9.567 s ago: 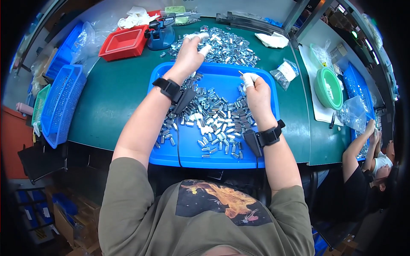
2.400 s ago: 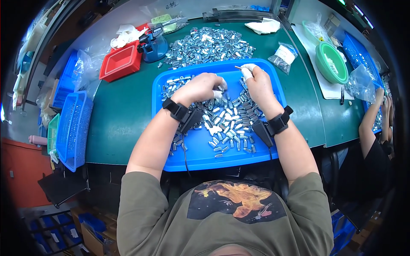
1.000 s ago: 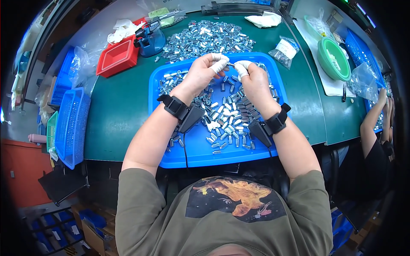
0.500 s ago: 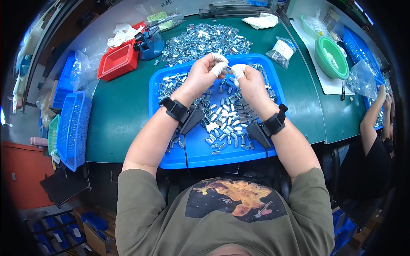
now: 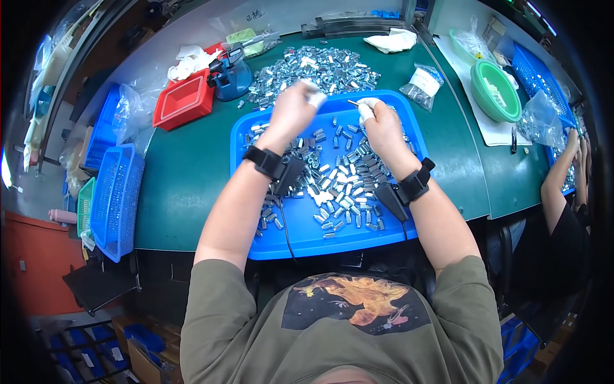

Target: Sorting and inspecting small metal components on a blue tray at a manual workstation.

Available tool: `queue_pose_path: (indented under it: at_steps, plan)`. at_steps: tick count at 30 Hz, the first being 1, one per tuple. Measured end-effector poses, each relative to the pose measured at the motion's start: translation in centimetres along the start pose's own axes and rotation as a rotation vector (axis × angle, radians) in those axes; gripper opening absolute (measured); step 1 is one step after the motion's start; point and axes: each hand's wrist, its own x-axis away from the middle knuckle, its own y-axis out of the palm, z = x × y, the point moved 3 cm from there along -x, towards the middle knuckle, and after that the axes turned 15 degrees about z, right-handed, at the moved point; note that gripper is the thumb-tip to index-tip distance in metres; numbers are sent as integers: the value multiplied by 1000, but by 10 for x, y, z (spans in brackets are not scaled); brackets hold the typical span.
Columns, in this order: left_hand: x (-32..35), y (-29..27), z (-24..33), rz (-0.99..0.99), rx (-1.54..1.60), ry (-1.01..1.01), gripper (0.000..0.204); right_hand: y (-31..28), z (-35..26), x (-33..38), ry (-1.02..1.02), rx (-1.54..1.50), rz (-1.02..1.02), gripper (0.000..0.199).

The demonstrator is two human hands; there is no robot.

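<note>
A large blue tray (image 5: 300,248) holds many small shiny metal pieces (image 5: 342,182), short and hollow-looking. Over its far right part, my right hand (image 5: 385,131), with white coverings on the fingertips, pinches a thin rod (image 5: 353,102) whose brownish tip points left. My left hand (image 5: 291,118) is raised over the tray's far left edge, in front of a loose heap of similar metal pieces (image 5: 313,67) on the green table. Motion smears its white-covered fingers, so whether they hold anything cannot be made out.
A red bin (image 5: 184,102) and a blue-bodied device (image 5: 230,78) stand at far left. Blue baskets (image 5: 115,205) line the left edge. A bag of parts (image 5: 422,85), a white cloth (image 5: 391,40) and a green bowl (image 5: 495,93) lie right. Another person's arm (image 5: 555,176) is at far right.
My hands, together before, have come apart; the left has moved left and the right slightly right. The thin rod now shows plainly in my right fingers. The whole view has shifted slightly.
</note>
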Motion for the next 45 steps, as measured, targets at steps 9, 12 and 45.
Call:
queue_pose_path:
  at_steps: [9, 12, 45]
  plan:
    - [18, 20, -7, -330, 152, -110, 22, 3, -10, 7, -13, 65, -51, 21]
    - [23, 17, -6, -302, 318, -236, 18, 2, -10, 7, 5, 91, -108, 21]
    - [-17, -22, -19, 288, 184, 177, 22, -1, -5, -1, 25, 4, -30, 18]
